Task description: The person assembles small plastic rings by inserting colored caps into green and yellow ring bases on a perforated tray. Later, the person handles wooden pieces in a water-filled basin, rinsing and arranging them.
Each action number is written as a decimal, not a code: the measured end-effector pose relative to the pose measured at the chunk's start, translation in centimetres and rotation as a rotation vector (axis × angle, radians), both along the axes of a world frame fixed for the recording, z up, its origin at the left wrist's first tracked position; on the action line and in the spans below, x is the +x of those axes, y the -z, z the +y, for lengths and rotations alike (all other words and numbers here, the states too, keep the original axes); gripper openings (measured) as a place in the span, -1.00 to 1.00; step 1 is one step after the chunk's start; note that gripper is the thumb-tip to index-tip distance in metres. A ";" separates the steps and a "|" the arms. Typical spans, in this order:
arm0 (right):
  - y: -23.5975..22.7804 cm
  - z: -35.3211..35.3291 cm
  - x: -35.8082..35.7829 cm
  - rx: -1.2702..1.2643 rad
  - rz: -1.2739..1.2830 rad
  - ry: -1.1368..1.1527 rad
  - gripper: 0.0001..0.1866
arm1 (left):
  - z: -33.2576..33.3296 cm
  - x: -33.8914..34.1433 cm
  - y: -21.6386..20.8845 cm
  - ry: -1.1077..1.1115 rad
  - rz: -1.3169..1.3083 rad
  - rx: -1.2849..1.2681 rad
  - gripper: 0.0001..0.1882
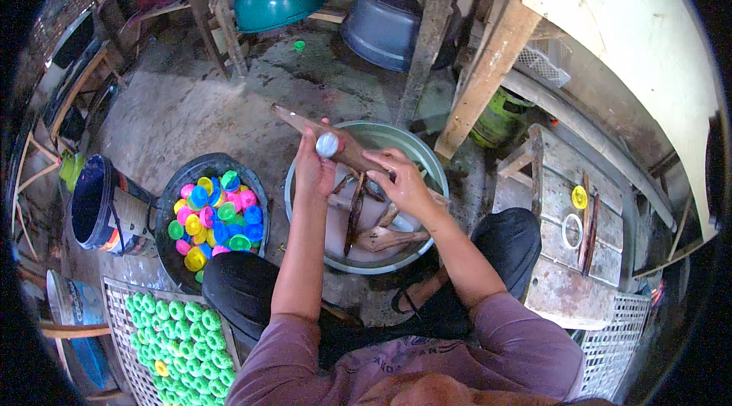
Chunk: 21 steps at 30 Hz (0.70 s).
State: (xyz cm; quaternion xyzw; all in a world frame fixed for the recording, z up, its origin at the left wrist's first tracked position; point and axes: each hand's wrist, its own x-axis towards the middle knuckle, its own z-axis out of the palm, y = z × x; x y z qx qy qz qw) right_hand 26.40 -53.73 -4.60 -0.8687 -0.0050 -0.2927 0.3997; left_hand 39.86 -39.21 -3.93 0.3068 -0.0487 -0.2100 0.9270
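My left hand (311,166) is closed at the left part of a long brown piece of wood (352,156) with a tapered end. Against that wood, beside my left fingers, shows a small pale round object (328,145) whose kind I cannot make out. The fingers of my right hand (402,186) grip the wood's other end. Both hands are above a wide grey-green basin (408,141) standing between my legs. Cloudy liquid and several wooden pieces (381,240) fill the basin, some sticking up out of it.
At left stand a black tub (169,234) of colourful plastic cups, a dark bucket (95,204) and a crate (122,314) with green ring-shaped pieces. A low wooden bench (560,276) is at right. Wooden posts (488,63), a teal basin (278,0) and a dark tub (385,25) lie beyond.
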 end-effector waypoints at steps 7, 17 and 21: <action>20.8 0.1 4.1 2.041 0.737 -0.093 -0.78 | 1.9 2.6 3.9 -0.243 -0.009 0.162 -0.68; 36.6 3.7 9.7 1.220 0.553 0.698 -0.63 | 3.1 2.9 13.2 -0.167 -0.021 0.743 -0.56; 31.0 3.9 8.2 1.655 0.400 0.564 -0.82 | 4.4 2.0 16.6 0.002 0.101 0.813 -0.47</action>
